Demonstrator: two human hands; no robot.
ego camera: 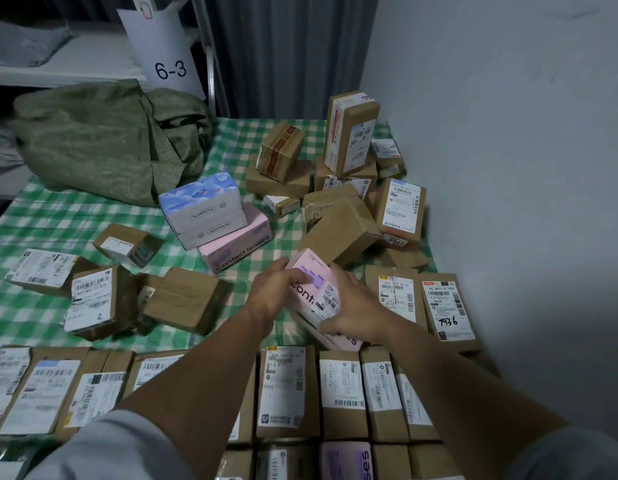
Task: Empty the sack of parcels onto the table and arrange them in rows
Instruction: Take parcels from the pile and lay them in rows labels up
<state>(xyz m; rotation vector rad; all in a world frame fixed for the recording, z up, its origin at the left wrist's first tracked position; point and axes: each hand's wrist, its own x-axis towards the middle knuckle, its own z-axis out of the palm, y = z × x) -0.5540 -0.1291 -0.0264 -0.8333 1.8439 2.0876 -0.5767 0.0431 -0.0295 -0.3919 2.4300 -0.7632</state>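
Nearest, under the grey sleeves (103,441): finished rows (342,386) of brown parcels, labels up, packed edge to edge, at least two deep, running past both forearms.

Just beyond them: left hand (269,292) and right hand (356,306) both gripping one pink box (318,282), tilted with its far end up. Left on its left edge, right wrapped round its lower right end. Probably the next piece for a row, not yet set down.

Just right of right hand: two labelled parcels (421,306) side by side, likely the start of another row.

Left of left hand: loose parcels (103,296) scattered at odd angles on the green checked table (40,220), several touching, none lined up.

Beyond the hands: blue box stack (203,206) sitting on another pink box, unsorted.

Further right: heap (349,202) of brown parcels tumbled over one another near the wall, one standing upright at the back.

Far left: sack (92,140), green, slumped and crumpled at the table's back corner. Reads as emptied, but inside not visible, so cannot confirm.

Judgement: emptying done or close to it, arranging roughly half done. Heap, scatter and stack left to line up.
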